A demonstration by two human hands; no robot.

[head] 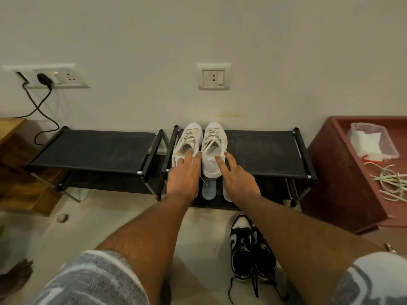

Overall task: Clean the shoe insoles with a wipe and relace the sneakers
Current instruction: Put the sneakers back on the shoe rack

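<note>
White laced fabric sneakers [191, 137] on black metal-framed shoe rack [259, 148]: judged light, soft; best taken at heel collars. Left grip [184, 172], right grip [237, 176] laid there flat-fingered, nothing clasped.

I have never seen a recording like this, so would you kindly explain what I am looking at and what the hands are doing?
There is no machine here: a person wears one wide-angle camera on the head, so this single picture looks forward and down along both bare arms. The left hand and the right hand reach to a pair of white sneakers that stand side by side, laced, on a black shoe rack against the wall. Each hand lies with straight fingers on one sneaker; neither has a grip on anything. On the floor nearer the person lies a black-and-white pair. On the red cabinet at the right stand a clear plastic box with something white inside and a heap of loose laces.
</note>
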